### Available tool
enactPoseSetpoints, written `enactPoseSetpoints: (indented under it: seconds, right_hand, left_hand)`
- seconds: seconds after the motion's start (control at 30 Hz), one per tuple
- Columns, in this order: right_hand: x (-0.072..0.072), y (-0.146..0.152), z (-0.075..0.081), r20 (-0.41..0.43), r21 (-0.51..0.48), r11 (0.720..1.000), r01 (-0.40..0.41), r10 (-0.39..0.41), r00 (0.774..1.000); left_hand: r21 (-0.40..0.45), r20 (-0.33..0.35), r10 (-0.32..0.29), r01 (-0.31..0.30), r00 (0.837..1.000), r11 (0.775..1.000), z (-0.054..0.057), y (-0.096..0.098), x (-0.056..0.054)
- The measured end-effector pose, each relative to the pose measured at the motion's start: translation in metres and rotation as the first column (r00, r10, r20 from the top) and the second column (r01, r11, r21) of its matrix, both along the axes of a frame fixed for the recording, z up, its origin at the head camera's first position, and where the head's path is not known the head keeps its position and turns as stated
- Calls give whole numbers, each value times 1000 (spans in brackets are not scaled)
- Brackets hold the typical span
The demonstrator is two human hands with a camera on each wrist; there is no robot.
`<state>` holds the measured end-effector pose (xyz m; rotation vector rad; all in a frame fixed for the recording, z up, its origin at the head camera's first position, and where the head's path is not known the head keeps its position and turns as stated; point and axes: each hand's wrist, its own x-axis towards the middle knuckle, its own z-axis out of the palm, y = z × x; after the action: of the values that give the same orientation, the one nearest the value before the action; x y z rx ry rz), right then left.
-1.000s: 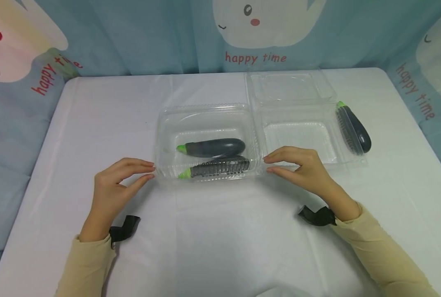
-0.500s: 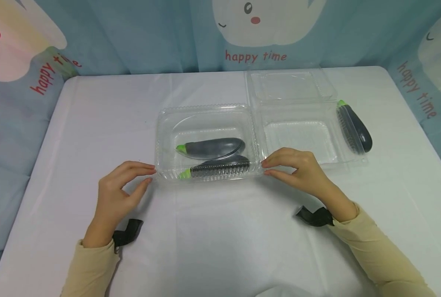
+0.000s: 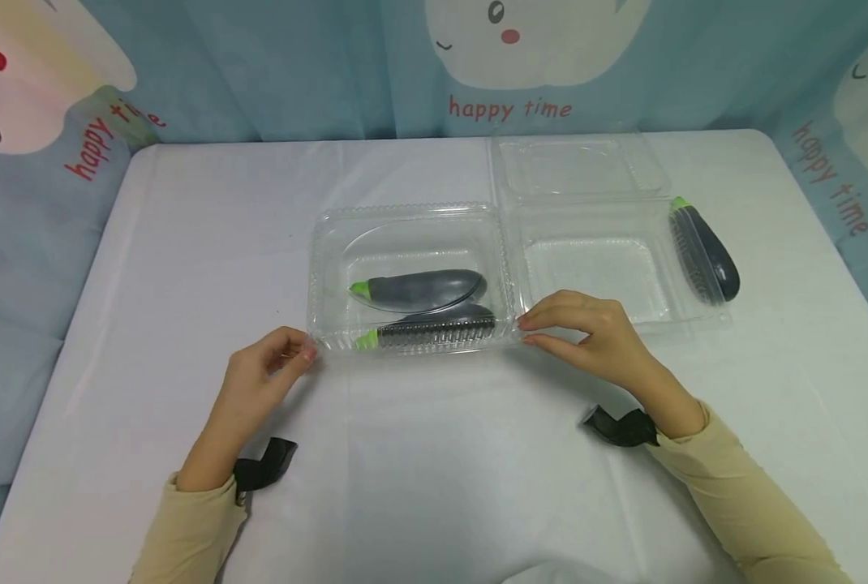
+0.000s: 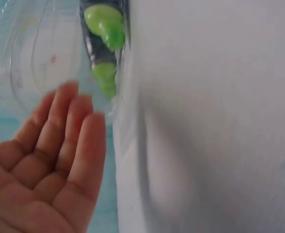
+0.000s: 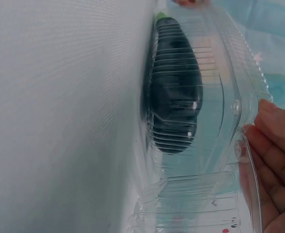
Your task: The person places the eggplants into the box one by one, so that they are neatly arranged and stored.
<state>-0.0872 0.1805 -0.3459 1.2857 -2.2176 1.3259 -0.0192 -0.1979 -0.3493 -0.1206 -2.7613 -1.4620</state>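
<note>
A clear plastic clamshell box (image 3: 419, 235) with its lid over it holds two dark eggplants with green stems. One eggplant (image 3: 427, 288) lies across the middle; another eggplant (image 3: 368, 341) lies behind the ribbed front wall. At the box's front left corner is my left hand (image 3: 266, 373); in the left wrist view its fingers (image 4: 84, 155) are loosely extended, with the thumb tip apart at the edge. My right hand (image 3: 587, 332) pinches the rim at the right front corner between thumb and index finger (image 5: 259, 141).
A second clear clamshell box (image 3: 595, 223) stands open to the right, its lid (image 3: 573, 166) laid back. A third eggplant (image 3: 715, 259) lies at its right wall, partly seen through plastic. White cloth (image 3: 186, 243) covers the table; a printed blue curtain (image 3: 317, 73) hangs behind.
My left hand has moved right and closer to the box corner, its fingers more bent than before. The right hand stays at its corner. The lid appears to have shifted slightly.
</note>
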Motion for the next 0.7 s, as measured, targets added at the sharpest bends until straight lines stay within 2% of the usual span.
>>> enactPoseSetpoints:
  seconds: [0.1, 0.27, 0.37, 0.7]
  right_hand:
    - [0, 0, 1, -9, -3, 1000, -3, 3, 1000]
    - [-1, 1, -1, -16, -5, 1000, -13, 13, 1000]
    - [-1, 1, -1, -24, -4, 1000, -17, 17, 1000]
    - [-2, 1, -4, -38, 2, 1000, -26, 26, 999]
  left_hand:
    - [74, 93, -22, 15, 995, 997, 1, 2, 1]
    - [254, 163, -8, -34, 987, 967, 1, 6, 0]
    - [302, 197, 7, -68, 980, 951, 1, 8, -1]
    - [434, 246, -7, -104, 969, 895, -2, 8, 0]
